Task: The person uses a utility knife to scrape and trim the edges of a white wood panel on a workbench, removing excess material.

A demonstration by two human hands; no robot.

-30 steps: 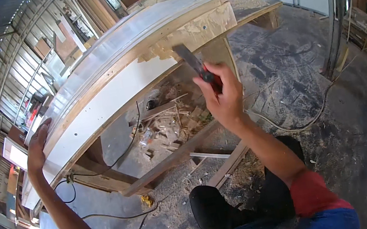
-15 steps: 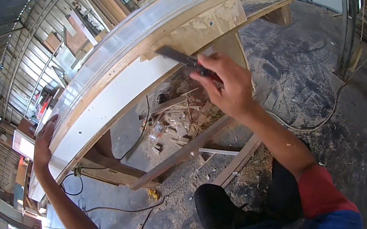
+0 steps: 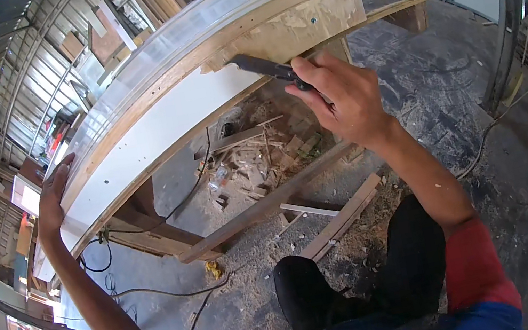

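A long panel (image 3: 175,83) with a wooden edge lies raised on a workbench. Its front side carries a white facing strip (image 3: 153,136) on the left, while the right part shows bare, blotchy wood (image 3: 286,30). My right hand (image 3: 346,90) grips a scraper (image 3: 262,68) with a dark flat blade. The blade tip touches the panel where the white strip meets the bare wood. At the panel's left end, my left hand (image 3: 52,199) rests over the edge with fingers stretched out, holding no tool.
Wood scraps (image 3: 255,156) and shavings lie heaped beneath the bench. Timber bars (image 3: 341,222) and a power cable (image 3: 167,296) cross the floor near my legs. A metal post (image 3: 507,16) stands at right. Boards (image 3: 151,4) lean against the back wall.
My view has shifted a little. My right hand has tilted the scraper flatter, its tip staying near the end of the white strip. My left hand stays on the panel's edge.
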